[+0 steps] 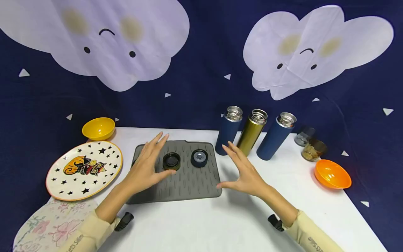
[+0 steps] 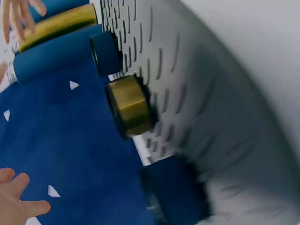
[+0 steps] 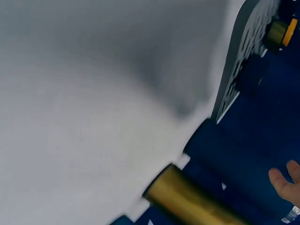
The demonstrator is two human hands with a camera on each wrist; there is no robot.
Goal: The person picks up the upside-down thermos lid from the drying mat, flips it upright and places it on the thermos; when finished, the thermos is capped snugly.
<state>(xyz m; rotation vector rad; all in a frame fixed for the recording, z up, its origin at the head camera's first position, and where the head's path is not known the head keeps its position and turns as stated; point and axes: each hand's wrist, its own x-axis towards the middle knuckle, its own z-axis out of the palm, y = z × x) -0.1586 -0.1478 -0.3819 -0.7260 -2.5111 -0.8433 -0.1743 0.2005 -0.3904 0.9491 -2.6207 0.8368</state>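
Lid (image 1: 171,161), gold-sided, near the left hand (image 1: 145,168)

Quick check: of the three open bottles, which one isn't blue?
The middle bottle of the row: its body is gold, whereas in the head view the left bottle and the right bottle are both dark blue.

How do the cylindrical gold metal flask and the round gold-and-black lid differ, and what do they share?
The cylindrical gold metal flask is tall; the round gold-and-black lid is short. The flask stands on the white table between two blue flasks; the lid lies on the gray textured mat. The flask's open mouth has a silvery rim; the lid's upward face is black. Both have gold sides and a round outline.
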